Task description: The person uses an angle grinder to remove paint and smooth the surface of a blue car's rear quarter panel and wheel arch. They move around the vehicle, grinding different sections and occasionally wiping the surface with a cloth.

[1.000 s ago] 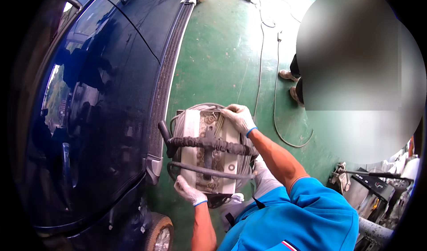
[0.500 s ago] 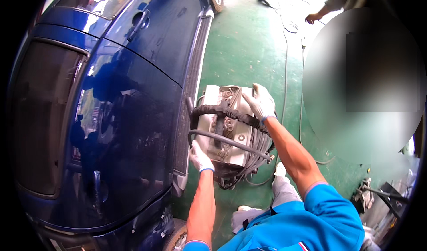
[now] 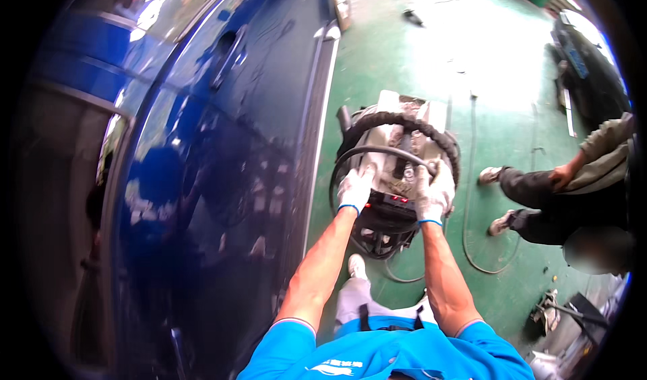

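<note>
In front of me stands a pale, box-shaped machine point(image 3: 387, 137) with a small red-lit display point(image 3: 399, 199) on the side facing me. A thick black ribbed hose point(image 3: 384, 118) arches across its top, and a thinner dark cable point(image 3: 377, 149) loops nearer to me. My left hand point(image 3: 356, 189), in a white glove with a blue cuff, grips the machine's left side beside the display. On the opposite side my right hand point(image 3: 437, 191), gloved alike, is closed at the edge near the cable's end. Its fingertips are slightly blurred.
A blue car point(image 3: 229, 151) with its side step fills the left. Cables point(image 3: 470, 211) lie on the green floor point(image 3: 377, 63) to the right. Another person's legs point(image 3: 529, 191) are at the right, with a dark car part point(image 3: 586, 63) behind. Tools and scraps point(image 3: 549, 312) lie lower right.
The machine has turned so its display faces me. My right hand has come from its far corner to the near right side; my left remains on the left. The view has shifted too.
</note>
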`<state>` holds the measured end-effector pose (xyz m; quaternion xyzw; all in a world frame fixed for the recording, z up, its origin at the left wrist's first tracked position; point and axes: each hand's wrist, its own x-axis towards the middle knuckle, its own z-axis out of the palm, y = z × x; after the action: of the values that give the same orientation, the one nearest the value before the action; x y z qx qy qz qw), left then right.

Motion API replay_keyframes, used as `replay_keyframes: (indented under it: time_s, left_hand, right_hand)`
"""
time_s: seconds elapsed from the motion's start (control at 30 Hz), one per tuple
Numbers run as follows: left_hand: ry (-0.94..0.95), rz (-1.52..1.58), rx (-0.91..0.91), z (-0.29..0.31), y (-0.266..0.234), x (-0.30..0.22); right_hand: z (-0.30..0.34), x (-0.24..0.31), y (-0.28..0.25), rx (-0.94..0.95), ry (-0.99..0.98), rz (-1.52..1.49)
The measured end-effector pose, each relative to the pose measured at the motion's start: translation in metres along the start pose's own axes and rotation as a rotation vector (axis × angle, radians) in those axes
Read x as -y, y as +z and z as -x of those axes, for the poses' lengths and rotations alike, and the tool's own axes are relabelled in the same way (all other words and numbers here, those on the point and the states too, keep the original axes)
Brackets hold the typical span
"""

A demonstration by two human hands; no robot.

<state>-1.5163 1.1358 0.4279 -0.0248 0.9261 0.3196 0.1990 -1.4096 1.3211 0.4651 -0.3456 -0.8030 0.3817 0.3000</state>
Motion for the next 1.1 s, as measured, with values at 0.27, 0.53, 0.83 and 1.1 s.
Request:
replay_keyframes:
  time_s: [0.27, 0.53, 0.83, 1.1]
  left_hand:
    - [0.117, 0.225, 0.01, -0.028, 0.028, 0.038]
    - [0.092, 0.499, 0.119, -0.063, 0.051, 0.071]
    - [0.106, 0.702, 0.368, -0.05, 0.053, 0.063]
    - [0.171, 0.369, 0.13, -0.064, 0.07, 0.093]
  right_hand:
    - [-0.003, 0.0, 0.014, 0.009, -0.061, 0.119]
    - [0.007, -0.025, 0.025, -0.031, -0.063, 0.159]
    - [0.011, -0.052, 0.027, -0.041, -0.018, 0.144]
    - [0.009, -0.047, 0.035, -0.011, -0.095, 0.114]
